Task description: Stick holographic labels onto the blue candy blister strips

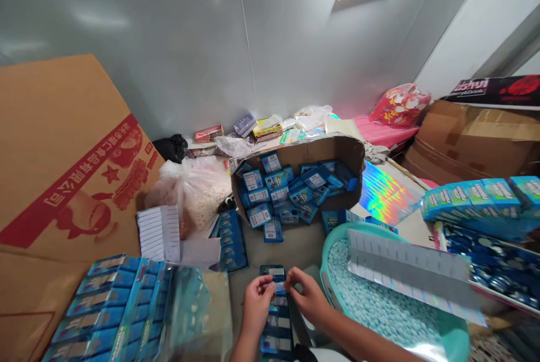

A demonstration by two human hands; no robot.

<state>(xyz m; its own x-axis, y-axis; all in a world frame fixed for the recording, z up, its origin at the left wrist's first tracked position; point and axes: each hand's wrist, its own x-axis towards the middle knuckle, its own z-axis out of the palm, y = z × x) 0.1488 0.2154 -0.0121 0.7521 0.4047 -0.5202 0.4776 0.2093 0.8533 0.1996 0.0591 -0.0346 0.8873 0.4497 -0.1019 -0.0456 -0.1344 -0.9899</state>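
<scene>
A row of small blue boxes runs toward me in the middle of the table, each with a pale patch on top. My left hand is at the row's left edge, thumb and forefinger pinched together. Opposite it, my right hand also pinches, at the row's right edge. A small shiny, pale sticker-like piece lies between the two sets of fingertips, over one box. Its exact kind is too small to make out.
Beyond the row, a tipped carton spills loose blue boxes. A turquoise basin of pale blue candies stands right, with a label strip across it. Wrapped blue boxes lie left, beside a large cardboard box.
</scene>
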